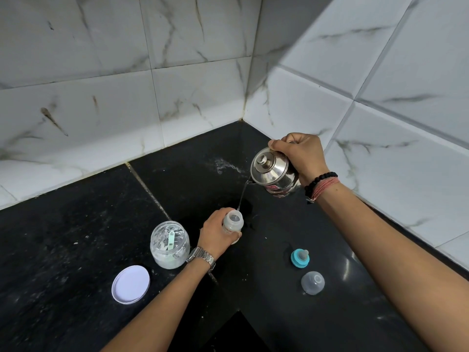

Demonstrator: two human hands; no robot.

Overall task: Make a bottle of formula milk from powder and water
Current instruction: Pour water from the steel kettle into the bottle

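My left hand (215,232) grips a small translucent baby bottle (234,221), upright on the black counter with its mouth uncovered. My right hand (302,156) holds a shiny steel kettle (272,171) tilted to the left above it. A thin stream of water (242,195) runs from the spout into the bottle's mouth. Left of the bottle stands a clear powder jar (169,245) without its lid, a pale green scoop inside. The teal teat ring (300,258) and the clear bottle cap (312,282) lie on the counter to the right.
The jar's white lid (131,284) lies upside down at the front left. The black stone counter (76,237) fills a corner between two white marble-tiled walls (127,85). A wet smear (225,165) marks the counter near the back. The counter's front edge notches inward at bottom centre.
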